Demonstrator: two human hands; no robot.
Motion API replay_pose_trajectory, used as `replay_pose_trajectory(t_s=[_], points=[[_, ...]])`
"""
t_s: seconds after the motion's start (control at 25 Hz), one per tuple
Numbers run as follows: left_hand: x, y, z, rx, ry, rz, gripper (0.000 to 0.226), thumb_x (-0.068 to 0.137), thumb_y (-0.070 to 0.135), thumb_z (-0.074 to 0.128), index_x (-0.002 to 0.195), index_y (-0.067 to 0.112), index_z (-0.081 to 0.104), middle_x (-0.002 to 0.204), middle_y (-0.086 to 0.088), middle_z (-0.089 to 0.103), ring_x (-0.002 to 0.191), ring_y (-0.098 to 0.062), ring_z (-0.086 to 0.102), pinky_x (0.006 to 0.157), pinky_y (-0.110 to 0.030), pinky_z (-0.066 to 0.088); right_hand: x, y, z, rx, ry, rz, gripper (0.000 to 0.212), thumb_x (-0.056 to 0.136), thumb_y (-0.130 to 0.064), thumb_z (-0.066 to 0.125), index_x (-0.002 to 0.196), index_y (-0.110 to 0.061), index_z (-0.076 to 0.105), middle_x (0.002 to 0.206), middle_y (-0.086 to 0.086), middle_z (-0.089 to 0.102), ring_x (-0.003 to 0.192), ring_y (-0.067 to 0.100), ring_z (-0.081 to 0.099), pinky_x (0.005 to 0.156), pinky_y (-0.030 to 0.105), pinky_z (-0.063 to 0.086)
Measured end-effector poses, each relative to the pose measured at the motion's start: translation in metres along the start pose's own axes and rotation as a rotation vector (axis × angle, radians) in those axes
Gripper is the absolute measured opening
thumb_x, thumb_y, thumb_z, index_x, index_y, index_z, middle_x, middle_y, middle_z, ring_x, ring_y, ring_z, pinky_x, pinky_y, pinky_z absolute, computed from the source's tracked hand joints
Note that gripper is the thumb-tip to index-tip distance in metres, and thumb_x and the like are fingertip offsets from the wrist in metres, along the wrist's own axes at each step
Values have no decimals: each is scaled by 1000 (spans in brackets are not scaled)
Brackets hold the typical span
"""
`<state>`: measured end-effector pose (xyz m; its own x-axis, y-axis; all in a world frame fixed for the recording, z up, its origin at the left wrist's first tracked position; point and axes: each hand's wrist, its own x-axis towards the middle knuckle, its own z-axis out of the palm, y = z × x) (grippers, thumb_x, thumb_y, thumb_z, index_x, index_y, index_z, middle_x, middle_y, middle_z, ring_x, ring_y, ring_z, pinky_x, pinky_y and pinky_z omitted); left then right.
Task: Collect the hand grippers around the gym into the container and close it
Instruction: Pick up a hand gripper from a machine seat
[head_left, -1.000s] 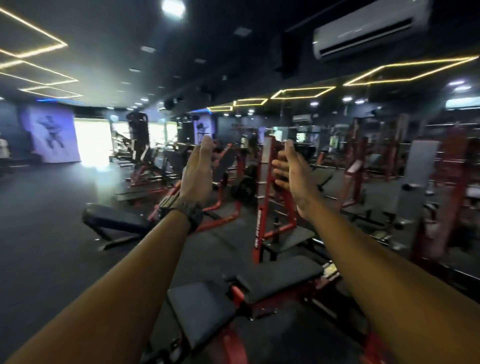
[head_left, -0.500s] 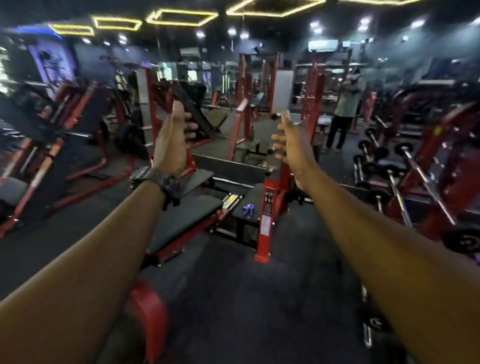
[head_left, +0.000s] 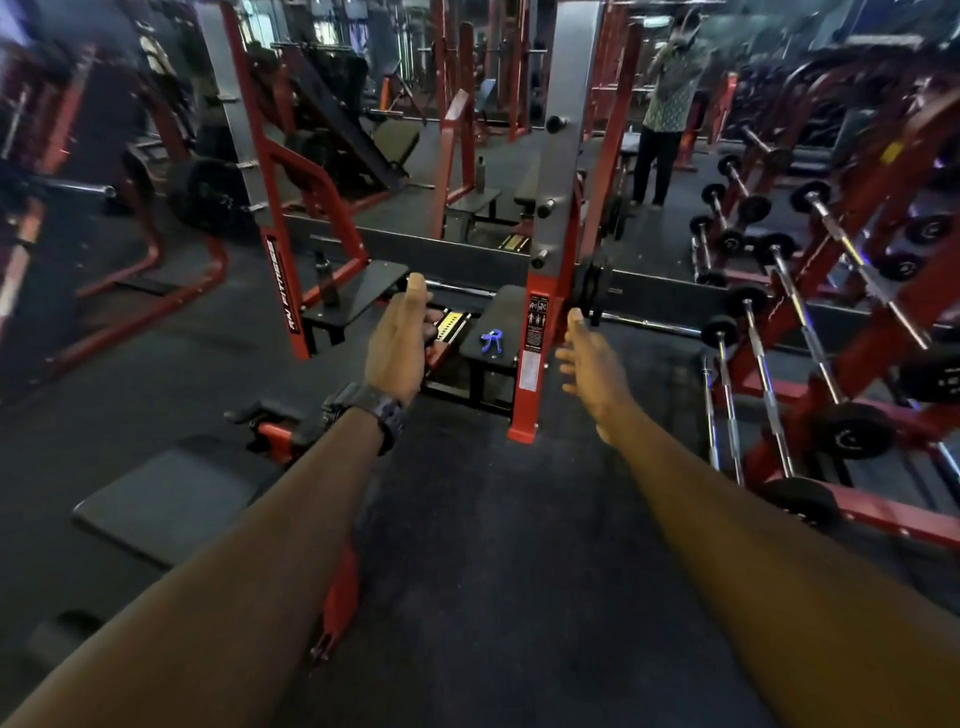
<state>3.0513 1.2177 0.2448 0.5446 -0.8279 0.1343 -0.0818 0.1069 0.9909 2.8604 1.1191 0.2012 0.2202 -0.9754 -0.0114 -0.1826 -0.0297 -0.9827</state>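
A small blue hand gripper (head_left: 491, 343) lies on a black step platform (head_left: 506, 312) at the foot of a red and grey bench-press rack. My left hand (head_left: 397, 348), with a dark watch on the wrist, is stretched forward and empty, just left of the platform. On the other side, my right hand (head_left: 589, 364) is held out with fingers apart and holds nothing. The blue gripper sits between the two hands, a little beyond them. No container is in view.
A red rack upright (head_left: 535, 358) stands right beside the platform. A dark bottle (head_left: 326, 280) stands on another black platform to the left. Barbells on a red rack (head_left: 810, 364) line the right side. A bench pad (head_left: 166, 504) lies at lower left. A person (head_left: 662, 109) stands far back.
The view has swung right and downward and moved closer to the rack. The blue hand gripper now lies between my outstretched hands, and both hands have dropped lower in the frame.
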Motion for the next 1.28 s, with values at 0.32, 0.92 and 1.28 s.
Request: replay_pose_trajectory(t_s=[0.32, 0.92, 1.28], points=[[77, -33, -20, 23, -34, -3, 70, 65, 86, 34, 99, 31, 61, 107, -4, 65, 91, -16, 56, 69, -22, 44, 62, 11, 55, -46, -10, 18, 53, 94, -77, 34, 109, -31, 55, 112, 1, 64, 111, 25, 65, 104, 55, 50], [418, -133, 27, 83, 49, -114, 68, 65, 89, 34, 99, 37, 63, 114, -5, 70, 100, -17, 63, 89, -36, 46, 400, 53, 125, -79, -52, 173, 40, 99, -66, 40, 98, -29, 52, 126, 18, 65, 118, 33, 64, 105, 54, 50], [640, -271, 34, 61, -16, -228, 59, 69, 85, 32, 93, 40, 61, 103, 5, 69, 96, -15, 63, 102, -49, 47, 610, 139, 224, -217, -1, 361, 69, 66, -93, 45, 93, -30, 59, 106, -1, 69, 110, 25, 67, 104, 55, 51]])
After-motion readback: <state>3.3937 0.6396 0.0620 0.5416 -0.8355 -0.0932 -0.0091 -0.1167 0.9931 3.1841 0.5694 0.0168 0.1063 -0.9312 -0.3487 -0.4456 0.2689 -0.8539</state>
